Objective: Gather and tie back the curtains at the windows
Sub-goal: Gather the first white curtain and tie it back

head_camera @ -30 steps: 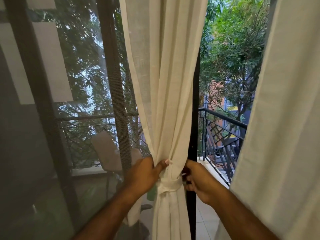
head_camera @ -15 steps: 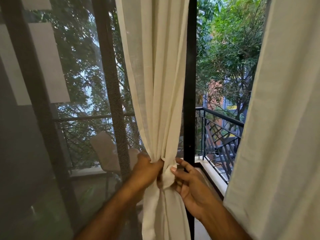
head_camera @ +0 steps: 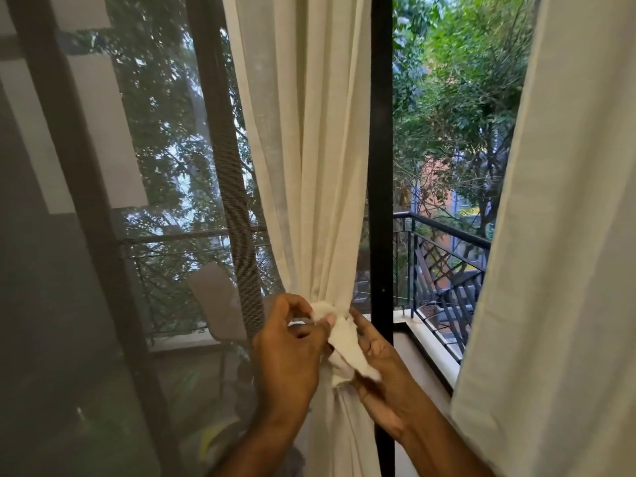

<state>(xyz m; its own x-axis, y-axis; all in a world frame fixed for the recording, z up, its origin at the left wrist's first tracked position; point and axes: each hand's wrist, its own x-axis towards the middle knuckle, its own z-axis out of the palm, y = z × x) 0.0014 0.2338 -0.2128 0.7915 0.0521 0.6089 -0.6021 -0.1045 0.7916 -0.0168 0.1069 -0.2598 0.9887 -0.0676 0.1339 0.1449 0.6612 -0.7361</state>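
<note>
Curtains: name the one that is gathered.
The middle curtain beside the black frame, cinched by a cloth tie; the right curtain hangs loose.

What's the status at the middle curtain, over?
Left hand pinches tie at the wrap; right hand holds its loose end. Curtain gathered, knot not yet tied. Nothing in the way.

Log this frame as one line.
phase: tying | left hand: pinches tie | right hand: holds tie end | middle curtain: gathered | right curtain: loose

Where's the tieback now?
Head view, low centre: the tieback is on the gathered curtain, between left hand and right hand, left of the black frame post.
</note>
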